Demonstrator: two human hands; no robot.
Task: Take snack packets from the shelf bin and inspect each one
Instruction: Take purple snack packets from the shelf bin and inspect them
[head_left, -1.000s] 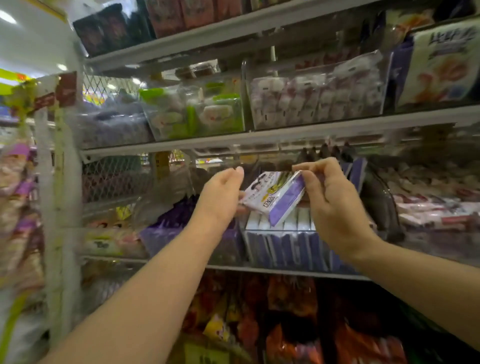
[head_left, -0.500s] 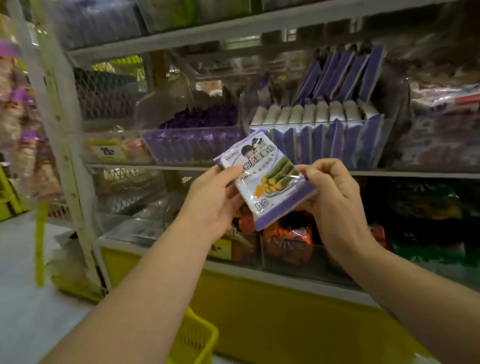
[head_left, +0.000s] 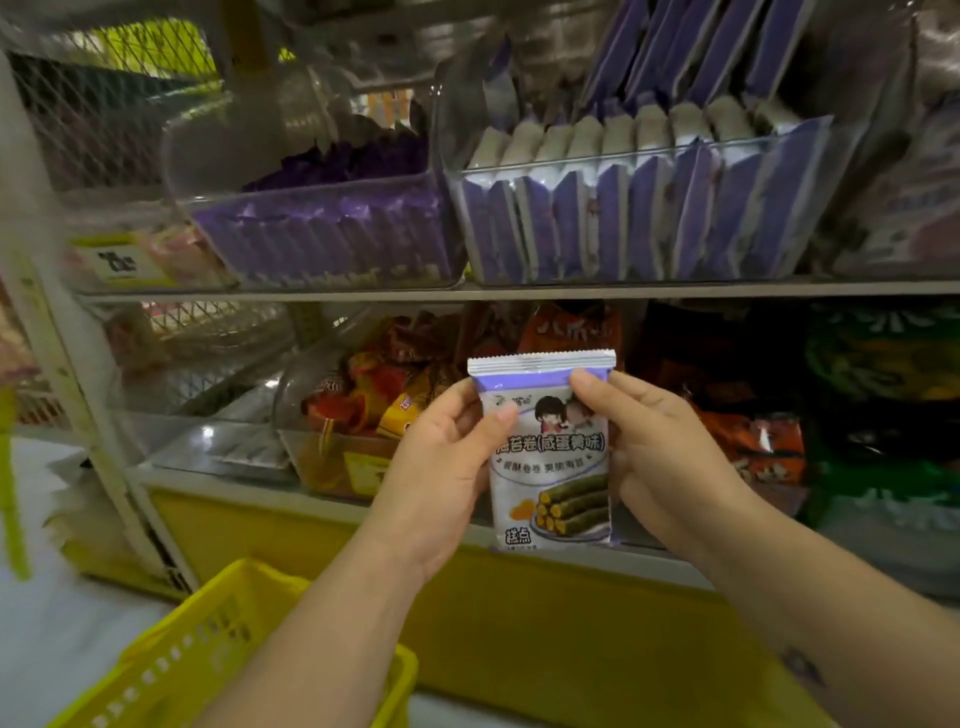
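A white and purple snack packet (head_left: 550, 467) with pictured green rolls is held upright in front of the lower shelf, its printed face toward me. My left hand (head_left: 441, 457) pinches its left edge, thumb on the front. My right hand (head_left: 660, 452) grips its right edge, thumb near the top seal. Above, a clear shelf bin (head_left: 644, 208) holds several packets of the same purple and white kind standing in a row.
A second clear bin (head_left: 322, 228) with purple packets stands to the left. Orange and red snack bags (head_left: 374, 395) fill the lower shelf; green bags (head_left: 883, 364) lie at the right. A yellow basket (head_left: 208, 649) sits below my left arm. A white mesh rack post (head_left: 62, 322) rises at left.
The packet came out of the upper bin, was lowered in front of the lower shelf and turned from tilted to upright. Both hands kept hold; my view dropped downward.
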